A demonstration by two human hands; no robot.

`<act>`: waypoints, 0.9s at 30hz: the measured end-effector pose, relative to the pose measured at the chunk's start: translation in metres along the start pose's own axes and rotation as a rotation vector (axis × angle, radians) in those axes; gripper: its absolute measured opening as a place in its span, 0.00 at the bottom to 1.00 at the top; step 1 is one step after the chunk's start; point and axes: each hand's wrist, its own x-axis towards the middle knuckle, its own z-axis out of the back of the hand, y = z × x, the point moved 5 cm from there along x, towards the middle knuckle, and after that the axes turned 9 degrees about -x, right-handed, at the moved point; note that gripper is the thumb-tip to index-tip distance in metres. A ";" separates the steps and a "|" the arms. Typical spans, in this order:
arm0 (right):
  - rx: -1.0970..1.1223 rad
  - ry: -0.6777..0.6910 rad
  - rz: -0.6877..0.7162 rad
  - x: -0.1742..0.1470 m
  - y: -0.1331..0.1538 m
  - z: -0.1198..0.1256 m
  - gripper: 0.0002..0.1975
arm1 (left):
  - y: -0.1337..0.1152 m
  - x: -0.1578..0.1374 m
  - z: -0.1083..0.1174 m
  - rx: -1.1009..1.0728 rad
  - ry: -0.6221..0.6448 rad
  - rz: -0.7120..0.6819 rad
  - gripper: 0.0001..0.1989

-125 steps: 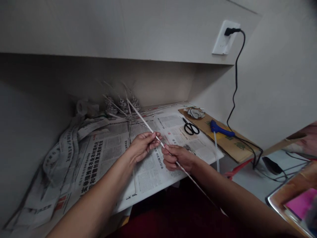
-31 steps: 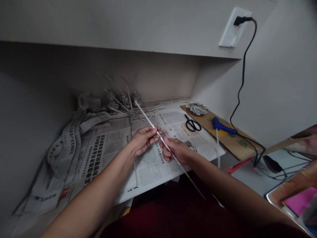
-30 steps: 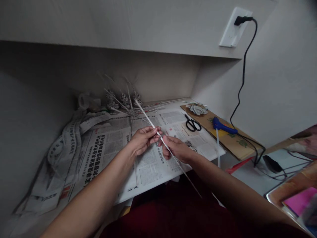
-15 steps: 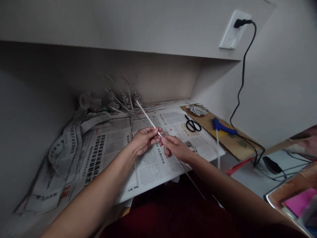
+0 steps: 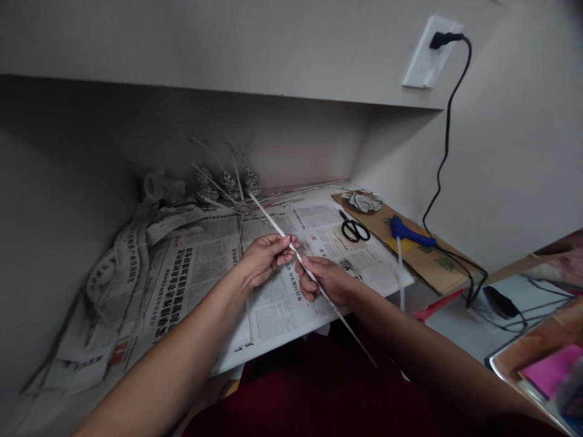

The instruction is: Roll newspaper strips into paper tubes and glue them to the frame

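Observation:
A thin white rolled-paper stick [image 5: 268, 217] runs slantwise through both hands, its far end over the newspaper [image 5: 268, 315] and its near end over my dark red clothing. Thumb and fingertips of my left hand [image 5: 268, 258] pinch it near the middle. Just below, my right hand [image 5: 325, 279] has it lying across curled fingers, with the thumb against it. Beyond the far end, a woven paper piece [image 5: 246, 208] with spokes sticking out rests on the newspaper. Small cone-shaped woven pieces [image 5: 252, 182] stand behind it.
Black-handled scissors [image 5: 355, 229] lie right of my hands. Cardboard [image 5: 444, 270] carries a blue glue gun [image 5: 412, 233] and a paper flower [image 5: 363, 201]. A black cord [image 5: 439, 176] climbs to the wall socket [image 5: 428, 60]. Newspaper strips [image 5: 121, 267] pile at left. A low overhang [image 5: 228, 48] juts above.
My right hand has shifted slightly down along the stick and its grip has loosened, showing more of the stick across the fingers. The stick's far end has dropped slightly. My left hand stays put.

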 end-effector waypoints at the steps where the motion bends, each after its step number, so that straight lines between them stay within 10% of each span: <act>1: -0.104 -0.086 0.033 0.001 0.002 0.004 0.18 | 0.000 0.000 0.000 0.010 0.001 -0.005 0.05; 6: -0.450 -0.255 0.188 0.001 0.015 0.008 0.15 | -0.001 0.002 0.001 0.042 -0.034 -0.029 0.04; 14: 0.141 0.042 0.006 0.002 0.000 -0.004 0.16 | 0.003 0.002 0.001 0.040 -0.017 -0.004 0.06; 21: -0.085 -0.145 0.019 0.007 -0.006 0.006 0.19 | 0.002 0.002 0.004 0.123 -0.040 -0.029 0.11; 27: 0.085 -0.009 -0.022 0.003 -0.004 -0.001 0.18 | 0.004 0.003 0.006 0.119 -0.028 -0.002 0.10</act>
